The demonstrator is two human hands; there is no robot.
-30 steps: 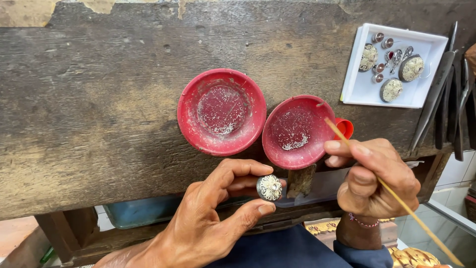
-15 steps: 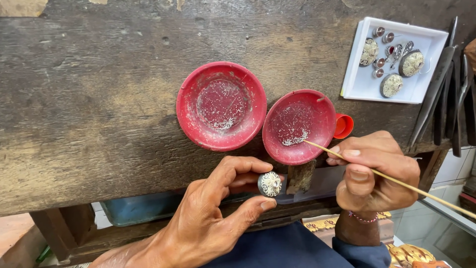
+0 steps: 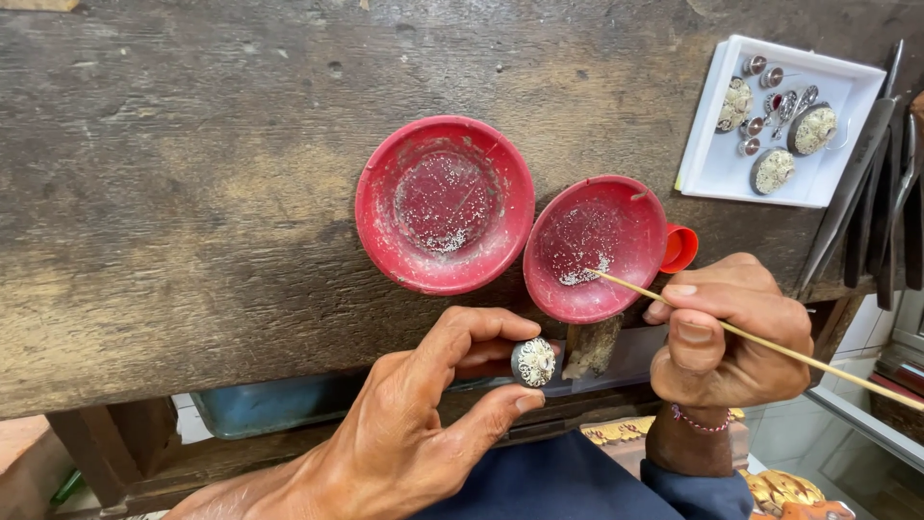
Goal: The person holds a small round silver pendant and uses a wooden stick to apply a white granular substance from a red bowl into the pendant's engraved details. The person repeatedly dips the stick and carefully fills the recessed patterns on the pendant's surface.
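You are pinching a small round silver ornament with a pale beaded face [image 3: 535,361] between the thumb and fingers of your left hand [image 3: 423,433], just below the front edge of the worn dark wooden worktop [image 3: 192,193]. Your right hand [image 3: 727,332] is closed around a thin pale wooden stick [image 3: 770,347], gripping it between thumb and forefinger.

Compared with a second ago, the stick is lying much flatter and its tip is now reaching down into the right-hand shallow red plastic dish [image 3: 595,246], touching the patch of tiny pale granules at the bottom. It looks as though you are picking up a granule for the ornament, which is waiting close by, just under that dish.

A second red dish of granules [image 3: 445,202] is sitting just beside it on the left. A small orange-red cap [image 3: 681,248] is peeking out behind the right dish, and a white square tray holding more silver pieces [image 3: 780,120] is resting well apart, next to dark metal tools [image 3: 852,193].
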